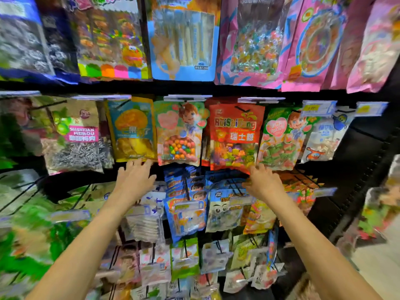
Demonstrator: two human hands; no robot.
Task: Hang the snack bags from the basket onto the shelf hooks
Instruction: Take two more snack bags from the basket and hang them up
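Snack bags hang in rows on the hooks of a dark shelf. My left hand (135,178) reaches in under a yellow mango bag (132,128), fingers spread, nothing visible in it. My right hand (263,180) is just below a red candy bag (236,135), fingers curled by the black hook wires (234,187) above a blue bag with cartoon eyes (223,210). Whether it grips a bag or a hook is unclear. Between my hands hangs a stack of blue-and-orange bags (186,213). No basket is in view.
Large bags fill the top row, among them a blue stick-snack bag (184,40) and pink candy bags (251,42). Price tags (318,108) sit on the hook ends. Small white and green packets (184,258) hang lower down. The shelf's black side panel (368,169) is at right.
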